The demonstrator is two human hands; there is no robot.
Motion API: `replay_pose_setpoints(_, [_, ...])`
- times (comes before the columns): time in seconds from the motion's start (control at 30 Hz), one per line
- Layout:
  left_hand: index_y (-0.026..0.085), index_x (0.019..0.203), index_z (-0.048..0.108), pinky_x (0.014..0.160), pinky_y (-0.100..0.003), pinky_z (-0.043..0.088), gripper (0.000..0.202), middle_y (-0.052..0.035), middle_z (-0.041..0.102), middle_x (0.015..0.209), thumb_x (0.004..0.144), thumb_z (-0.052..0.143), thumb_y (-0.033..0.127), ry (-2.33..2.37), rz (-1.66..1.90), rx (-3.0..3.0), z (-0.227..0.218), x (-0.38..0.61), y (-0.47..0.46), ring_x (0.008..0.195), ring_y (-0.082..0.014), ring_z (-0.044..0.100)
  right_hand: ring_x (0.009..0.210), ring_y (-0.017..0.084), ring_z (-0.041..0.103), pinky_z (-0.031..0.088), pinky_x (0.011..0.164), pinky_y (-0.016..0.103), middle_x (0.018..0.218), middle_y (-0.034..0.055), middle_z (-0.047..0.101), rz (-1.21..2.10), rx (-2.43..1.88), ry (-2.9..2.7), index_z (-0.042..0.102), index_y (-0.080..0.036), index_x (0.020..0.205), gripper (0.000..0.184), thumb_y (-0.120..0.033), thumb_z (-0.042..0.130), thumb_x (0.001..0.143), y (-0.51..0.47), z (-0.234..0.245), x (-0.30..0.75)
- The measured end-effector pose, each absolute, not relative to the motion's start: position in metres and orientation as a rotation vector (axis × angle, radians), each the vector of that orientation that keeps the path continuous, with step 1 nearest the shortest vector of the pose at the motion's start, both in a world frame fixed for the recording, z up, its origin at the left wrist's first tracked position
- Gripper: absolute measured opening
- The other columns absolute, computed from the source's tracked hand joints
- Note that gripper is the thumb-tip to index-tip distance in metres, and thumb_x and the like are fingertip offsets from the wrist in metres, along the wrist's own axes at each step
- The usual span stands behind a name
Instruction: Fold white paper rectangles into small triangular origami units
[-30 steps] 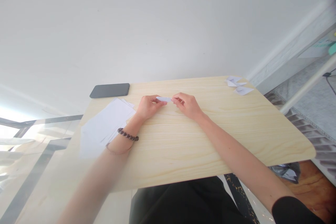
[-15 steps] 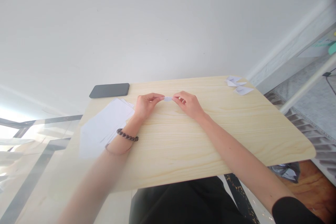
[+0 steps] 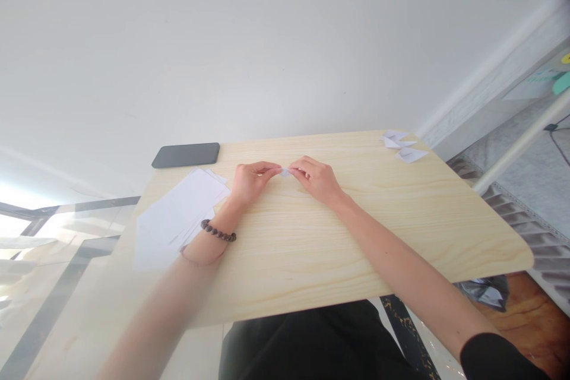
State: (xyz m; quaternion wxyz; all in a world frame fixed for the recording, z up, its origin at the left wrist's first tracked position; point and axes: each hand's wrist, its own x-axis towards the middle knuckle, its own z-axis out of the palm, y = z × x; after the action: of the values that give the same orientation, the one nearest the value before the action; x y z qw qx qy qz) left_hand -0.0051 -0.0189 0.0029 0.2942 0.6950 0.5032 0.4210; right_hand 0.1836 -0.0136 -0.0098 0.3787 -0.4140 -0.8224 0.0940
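Observation:
A small piece of folded white paper (image 3: 285,172) is held just above the table between my two hands. My left hand (image 3: 253,180) pinches its left end with thumb and fingers. Its right end is in the pinch of my right hand (image 3: 317,177). The fingertips cover most of the paper, so its folds cannot be made out. Left of my left hand lies a loose stack of white paper sheets (image 3: 173,219), partly under my forearm.
The light wooden table (image 3: 285,261) stands against a white wall (image 3: 276,47). A dark phone (image 3: 186,155) lies at its back left. Several folded white paper pieces (image 3: 410,155) sit at the back right corner. Below the right edge is a dark plastic bag (image 3: 485,292).
My hands have come slightly closer together, and less of the paper shows between the fingertips. Both hands keep their pinch on it.

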Motion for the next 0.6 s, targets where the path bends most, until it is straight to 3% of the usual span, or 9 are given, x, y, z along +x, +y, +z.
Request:
replay_pose_setpoints(0.4, [0.016, 0.074, 0.062, 0.074, -0.030, 0.048, 0.031, -0.0067, 0.070, 0.084, 0.067, 0.065, 0.046, 1.340, 1.184, 1.664, 0.0035, -0.0057, -0.0182, 0.078, -0.0186, 0.064, 0.061, 0.010, 0.053, 0.039, 0.058, 0.023, 0.081, 0.0018, 0.062, 0.269, -1.092, -2.063, 0.059, -0.021, 0.080, 0.021, -0.033, 0.044, 0.087, -0.0148, -0.0066, 0.1863])
replay_pose_setpoints(0.6, [0.013, 0.095, 0.061, 0.064, -0.030, 0.052, 0.045, -0.0102, 0.070, 0.079, 0.068, 0.063, 0.050, 1.276, 1.132, 1.448, -0.0015, -0.0040, -0.0154, 0.075, -0.0201, 0.065, 0.059, 0.009, 0.053, 0.039, 0.055, 0.022, 0.078, 0.0014, 0.061, 0.215, -1.102, -1.968, 0.058, -0.020, 0.076, 0.017, -0.030, 0.047, 0.084, -0.0165, -0.0079, 0.1821])
